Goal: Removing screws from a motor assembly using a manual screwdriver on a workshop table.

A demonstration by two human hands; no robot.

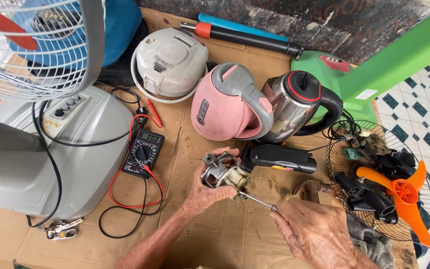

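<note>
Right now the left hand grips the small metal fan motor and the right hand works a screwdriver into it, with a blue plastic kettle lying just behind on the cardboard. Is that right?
Not quite: the head view shows the plastic kettle is pink, not blue. The rest holds: the left hand grips the small metal fan motor, and the right hand works the screwdriver into it, on the cardboard.

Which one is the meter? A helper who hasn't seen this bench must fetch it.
Start at the big grey fan base on the left of the cardboard. Just right of it lies the multimeter, small, black and flat. Unlike the kettles nearby, it has a round dial, a small display and red and black leads.
</note>
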